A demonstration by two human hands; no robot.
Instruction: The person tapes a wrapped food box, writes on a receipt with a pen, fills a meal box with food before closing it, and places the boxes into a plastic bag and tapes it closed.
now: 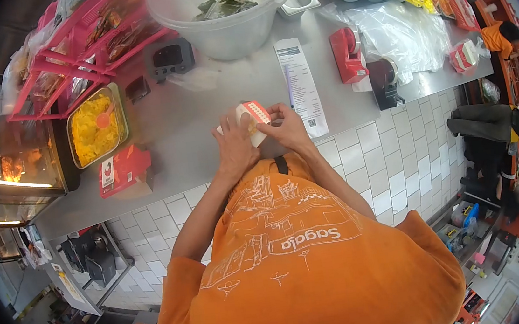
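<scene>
Near the front edge of the steel counter point(188, 128), held a small red-and-white box point(256, 112). Clasped its left side with the loosely bent fingers of the left hand point(236, 144); pinched its right edge narrowly with the right hand point(288, 128). Had it left of a printed receipt point(300, 84), well apart from a red carton point(125, 169).

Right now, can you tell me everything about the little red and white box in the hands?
The small red and white box looks like thin cardboard. One red face has small white marks; paler panels show beside it. It slants in the view, near the front edge of the grey metal counter. The left hand and right hand touch opposite sides, hiding parts. I can't tell what's inside.
</scene>
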